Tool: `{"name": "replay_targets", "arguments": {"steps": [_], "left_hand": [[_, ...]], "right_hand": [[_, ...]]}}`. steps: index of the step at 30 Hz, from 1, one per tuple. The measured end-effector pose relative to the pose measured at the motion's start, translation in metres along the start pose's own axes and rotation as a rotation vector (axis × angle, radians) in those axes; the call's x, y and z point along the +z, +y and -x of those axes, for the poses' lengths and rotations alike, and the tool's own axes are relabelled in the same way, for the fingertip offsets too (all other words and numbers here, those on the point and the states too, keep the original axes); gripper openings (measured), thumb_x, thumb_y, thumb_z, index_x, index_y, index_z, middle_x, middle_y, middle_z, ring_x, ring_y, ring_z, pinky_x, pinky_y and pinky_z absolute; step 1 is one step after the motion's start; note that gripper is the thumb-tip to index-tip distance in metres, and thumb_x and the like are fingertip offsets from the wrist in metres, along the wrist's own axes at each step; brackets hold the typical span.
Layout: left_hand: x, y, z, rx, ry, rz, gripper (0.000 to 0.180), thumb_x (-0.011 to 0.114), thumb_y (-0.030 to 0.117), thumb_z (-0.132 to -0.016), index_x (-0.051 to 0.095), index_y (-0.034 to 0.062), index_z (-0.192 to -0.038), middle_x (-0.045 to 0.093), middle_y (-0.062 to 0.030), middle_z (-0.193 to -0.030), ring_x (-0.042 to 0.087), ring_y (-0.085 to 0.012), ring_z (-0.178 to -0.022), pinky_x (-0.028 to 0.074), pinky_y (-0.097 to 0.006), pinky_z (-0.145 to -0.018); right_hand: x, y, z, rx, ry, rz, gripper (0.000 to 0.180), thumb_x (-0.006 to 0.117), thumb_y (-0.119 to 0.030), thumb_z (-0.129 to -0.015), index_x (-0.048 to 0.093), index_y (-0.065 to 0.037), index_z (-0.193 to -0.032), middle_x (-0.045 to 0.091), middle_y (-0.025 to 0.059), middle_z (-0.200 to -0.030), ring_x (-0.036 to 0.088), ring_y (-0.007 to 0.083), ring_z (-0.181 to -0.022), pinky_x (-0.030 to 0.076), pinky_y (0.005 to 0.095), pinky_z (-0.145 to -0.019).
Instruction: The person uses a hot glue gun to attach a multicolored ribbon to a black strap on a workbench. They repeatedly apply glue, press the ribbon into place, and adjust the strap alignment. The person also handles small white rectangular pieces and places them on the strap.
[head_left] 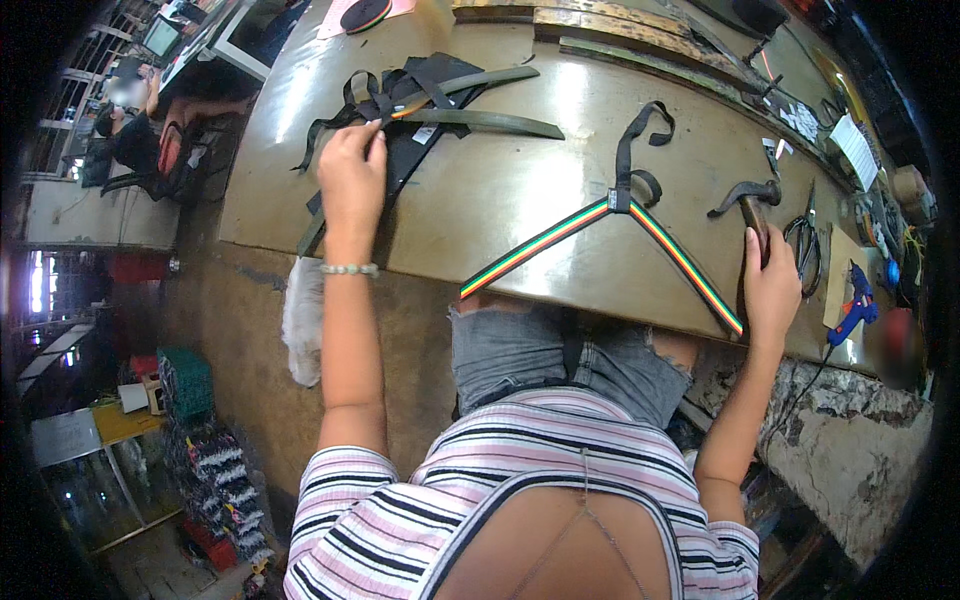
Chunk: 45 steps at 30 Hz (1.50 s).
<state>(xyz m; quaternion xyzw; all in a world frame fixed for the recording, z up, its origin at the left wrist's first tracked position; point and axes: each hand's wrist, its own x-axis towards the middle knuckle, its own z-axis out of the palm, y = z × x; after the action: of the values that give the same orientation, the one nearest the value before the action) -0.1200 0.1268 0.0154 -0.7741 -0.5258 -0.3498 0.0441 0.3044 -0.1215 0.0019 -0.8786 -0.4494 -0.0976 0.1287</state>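
At the far left of the table, my left hand (352, 168) is closed, its thumb and fingertips pinching a strap at the edge of a heap of black straps and fabric (425, 85). Two olive-green strips (500, 121) stick out rightward from that heap. On the right, my right hand (773, 290) is wrapped round the wooden handle of a hammer (755, 195), whose dark metal head rests at the table's right side. Between my hands lies a V-shaped striped strap (545, 245) in red, yellow, green and white, its black joint and curled black webbing (625, 150) pointing away from me.
Black scissors (805, 240) and a blue glue gun (855, 305) with a cord lie right of the hammer. Wooden bars (620, 45) run along the table's far edge. A striped roll (365, 14) sits at the far left. Another person (130, 130) sits in the left background.
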Motion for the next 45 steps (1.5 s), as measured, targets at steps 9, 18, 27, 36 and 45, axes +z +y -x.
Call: {"name": "replay_targets", "arguments": {"steps": [9, 18, 27, 36, 45], "left_hand": [[-0.005, 0.125, 0.033, 0.002, -0.087, 0.375, 0.026, 0.066, -0.001, -0.082, 0.073, 0.0056, -0.106, 0.072, -0.0139, -0.105, 0.069, -0.0297, -0.099, 0.053, -0.038, -0.09], [0.001, -0.023, -0.001, -0.179, -0.264, -0.104, 0.044, 0.071, 0.015, -0.081, 0.066, 0.0006, -0.122, 0.066, -0.0207, -0.119, 0.063, -0.0364, -0.11, 0.048, -0.042, -0.099], [0.004, -0.032, -0.057, -0.096, -0.282, -0.195, 0.029, 0.075, 0.017, -0.082, 0.072, -0.0002, -0.106, 0.07, -0.0243, -0.101, 0.069, -0.0386, -0.092, 0.053, -0.045, -0.081], [-0.042, -0.064, -0.117, -0.53, -0.73, 0.487, 0.023, 0.067, 0.024, -0.096, 0.069, 0.0014, -0.1, 0.074, -0.0048, -0.085, 0.067, -0.0076, -0.066, 0.044, -0.02, -0.054], [-0.031, -0.064, -0.099, -0.61, -0.663, 0.568, 0.023, 0.068, 0.021, -0.095, 0.07, -0.0015, -0.098, 0.073, -0.0071, -0.089, 0.066, -0.0098, -0.073, 0.051, -0.023, -0.064]], "right_hand": [[-0.003, -0.003, 0.0, 0.045, -0.053, -0.031, 0.042, 0.052, -0.044, -0.101, 0.061, -0.012, -0.126, 0.067, 0.0153, -0.109, 0.067, 0.0384, -0.095, 0.053, 0.047, -0.081], [-0.002, -0.008, 0.003, 0.04, 0.0, 0.037, 0.041, 0.051, -0.045, -0.101, 0.062, -0.012, -0.123, 0.066, 0.0139, -0.106, 0.067, 0.0383, -0.09, 0.054, 0.0484, -0.076], [0.0, -0.006, 0.004, 0.007, 0.034, 0.012, 0.039, 0.052, -0.043, -0.101, 0.062, -0.011, -0.122, 0.066, 0.014, -0.104, 0.068, 0.0378, -0.088, 0.054, 0.048, -0.074], [0.0, -0.006, 0.003, 0.017, 0.006, 0.018, 0.039, 0.053, -0.044, -0.101, 0.062, -0.011, -0.12, 0.066, 0.0135, -0.105, 0.068, 0.0379, -0.088, 0.054, 0.0477, -0.074], [-0.002, -0.006, 0.003, 0.027, -0.002, -0.01, 0.038, 0.053, -0.043, -0.101, 0.061, -0.011, -0.122, 0.066, 0.0139, -0.107, 0.068, 0.0376, -0.091, 0.054, 0.0477, -0.076]]}}
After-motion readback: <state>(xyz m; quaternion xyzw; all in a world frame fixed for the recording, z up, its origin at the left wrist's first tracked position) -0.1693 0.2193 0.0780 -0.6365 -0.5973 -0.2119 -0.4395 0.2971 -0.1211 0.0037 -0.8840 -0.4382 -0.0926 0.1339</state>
